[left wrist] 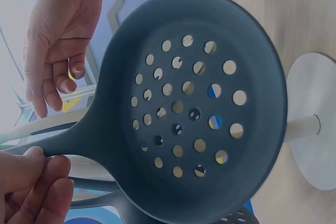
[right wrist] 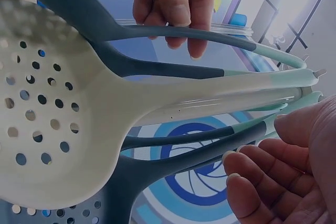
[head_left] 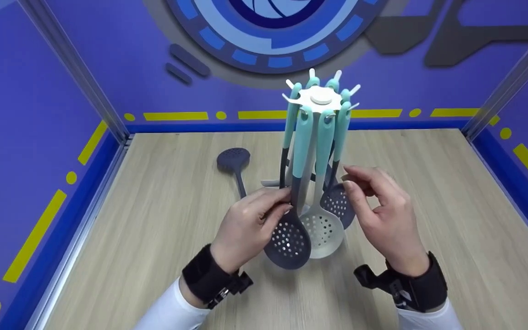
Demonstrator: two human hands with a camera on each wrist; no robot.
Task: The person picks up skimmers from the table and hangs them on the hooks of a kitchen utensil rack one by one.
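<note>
A dark grey skimmer (head_left: pixel 288 243) with a mint handle hangs at the front of a rotating utensil rack (head_left: pixel 321 98). My left hand (head_left: pixel 250 224) pinches its neck between thumb and fingers, just above the perforated bowl (left wrist: pixel 178 103). Beside it on the right hangs a cream skimmer (head_left: pixel 323 233). My right hand (head_left: pixel 385 211) is held at the rack's right side, fingers loosely bent with nothing between them, near another dark perforated utensil (head_left: pixel 341 201). In the right wrist view, the right hand's fingertips (right wrist: pixel 231 156) are close to the hanging handles.
A dark utensil with a flat, perforated round head (head_left: pixel 233 158) lies on the wooden table (head_left: pixel 177 183) left of the rack, its handle partly behind my left hand. The rack stands on a round white base (left wrist: pixel 315 119). Blue patterned panels (head_left: pixel 108 68) enclose the table's back and sides.
</note>
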